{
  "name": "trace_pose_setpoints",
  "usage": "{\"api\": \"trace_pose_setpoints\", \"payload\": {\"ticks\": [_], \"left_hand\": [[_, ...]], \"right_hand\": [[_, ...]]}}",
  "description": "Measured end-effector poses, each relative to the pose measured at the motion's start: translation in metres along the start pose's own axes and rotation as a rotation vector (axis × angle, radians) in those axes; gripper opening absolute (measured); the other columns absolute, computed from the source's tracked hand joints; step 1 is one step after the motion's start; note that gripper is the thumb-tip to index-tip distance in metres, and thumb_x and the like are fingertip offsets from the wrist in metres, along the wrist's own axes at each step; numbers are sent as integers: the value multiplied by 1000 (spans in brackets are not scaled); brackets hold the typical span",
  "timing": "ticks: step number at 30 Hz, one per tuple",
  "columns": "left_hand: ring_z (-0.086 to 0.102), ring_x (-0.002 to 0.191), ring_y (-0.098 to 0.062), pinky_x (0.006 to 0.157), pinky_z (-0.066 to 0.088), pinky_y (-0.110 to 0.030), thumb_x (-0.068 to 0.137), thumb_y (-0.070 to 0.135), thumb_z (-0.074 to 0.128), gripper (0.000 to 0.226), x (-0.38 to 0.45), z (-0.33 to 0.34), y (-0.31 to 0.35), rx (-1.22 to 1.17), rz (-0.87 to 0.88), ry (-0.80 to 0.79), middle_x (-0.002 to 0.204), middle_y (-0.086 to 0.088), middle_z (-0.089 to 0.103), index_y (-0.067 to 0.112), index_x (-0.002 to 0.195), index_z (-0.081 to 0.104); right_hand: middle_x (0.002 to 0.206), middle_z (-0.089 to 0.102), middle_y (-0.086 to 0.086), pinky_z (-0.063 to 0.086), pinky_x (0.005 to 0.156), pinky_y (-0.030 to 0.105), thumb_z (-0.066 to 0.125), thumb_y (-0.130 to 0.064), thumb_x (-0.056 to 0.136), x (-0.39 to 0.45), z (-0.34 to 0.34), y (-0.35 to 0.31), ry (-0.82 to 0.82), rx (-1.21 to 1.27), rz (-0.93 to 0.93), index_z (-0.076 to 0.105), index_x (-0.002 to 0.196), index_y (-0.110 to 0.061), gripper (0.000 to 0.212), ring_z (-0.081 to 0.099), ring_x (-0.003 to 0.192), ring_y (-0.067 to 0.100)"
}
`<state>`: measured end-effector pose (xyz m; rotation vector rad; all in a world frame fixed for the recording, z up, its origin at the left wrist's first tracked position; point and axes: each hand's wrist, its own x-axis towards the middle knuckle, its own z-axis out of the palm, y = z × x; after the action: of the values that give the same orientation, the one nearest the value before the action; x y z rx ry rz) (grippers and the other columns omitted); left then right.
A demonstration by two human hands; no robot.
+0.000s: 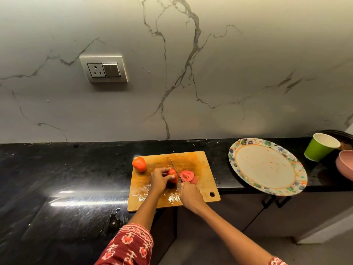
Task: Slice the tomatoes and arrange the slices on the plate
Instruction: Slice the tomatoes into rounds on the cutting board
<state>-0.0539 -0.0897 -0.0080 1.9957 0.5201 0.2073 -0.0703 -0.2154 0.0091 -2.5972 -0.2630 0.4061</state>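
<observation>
On the wooden cutting board [198, 163] my left hand [159, 179] grips a partly cut tomato [172, 174]. My right hand [191, 194] holds a knife [175, 168] whose blade stands against the tomato's right side. Cut tomato slices [187, 175] lie just right of the blade. A whole tomato [139, 164] sits at the board's far left corner. The plate [267, 166], white with a coloured floral rim, lies on the counter to the right of the board and carries only a few red specks.
A green paper cup [321, 147] and a pink bowl [345, 167] stand right of the plate. The black counter [66, 178] stretches left, wet in spots. A marble wall with a socket [104, 68] rises behind. The board overhangs the counter's front edge.
</observation>
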Motion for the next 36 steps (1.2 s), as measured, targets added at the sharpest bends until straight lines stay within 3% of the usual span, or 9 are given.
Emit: {"api": "trace_pose_setpoints", "payload": {"ticks": [7, 13, 23, 29, 36], "left_hand": [[57, 109, -24, 90, 43, -27, 72, 3, 75, 38, 1, 0, -1, 2, 13, 2, 115, -14, 64, 1, 108, 66], [57, 107, -19, 84, 42, -21, 71, 4, 75, 37, 1, -2, -1, -8, 3, 3, 114, -12, 65, 3, 107, 66], [56, 108, -20, 87, 42, -24, 72, 5, 75, 37, 2, -1, -2, 11, 8, -10, 114, -11, 65, 4, 107, 67], [56, 110, -21, 86, 40, -22, 72, 5, 75, 37, 3, -1, -1, 16, -5, -9, 115, -11, 64, 4, 108, 66], [52, 100, -12, 85, 41, -23, 72, 5, 75, 37, 3, -1, -1, 22, -20, -8, 114, -10, 65, 5, 107, 67]], "right_hand": [[119, 59, 18, 44, 81, 33, 34, -13, 99, 1, 2, -4, -6, -13, 65, 51, 117, -2, 28, 55, 112, 33], [114, 61, 16, 36, 69, 28, 36, -11, 97, 1, 6, 0, -16, 24, 50, 54, 110, -3, 24, 57, 107, 31], [119, 58, 17, 34, 72, 28, 31, -17, 100, 2, 6, -5, 28, 38, 52, 49, 120, -2, 31, 55, 111, 31], [118, 58, 17, 34, 72, 29, 31, -15, 99, 1, 5, -4, 25, 27, 39, 51, 116, -3, 29, 54, 111, 32], [119, 57, 16, 36, 74, 31, 33, -14, 98, 2, 10, -8, 22, 19, 79, 48, 120, -5, 28, 53, 112, 30]]}}
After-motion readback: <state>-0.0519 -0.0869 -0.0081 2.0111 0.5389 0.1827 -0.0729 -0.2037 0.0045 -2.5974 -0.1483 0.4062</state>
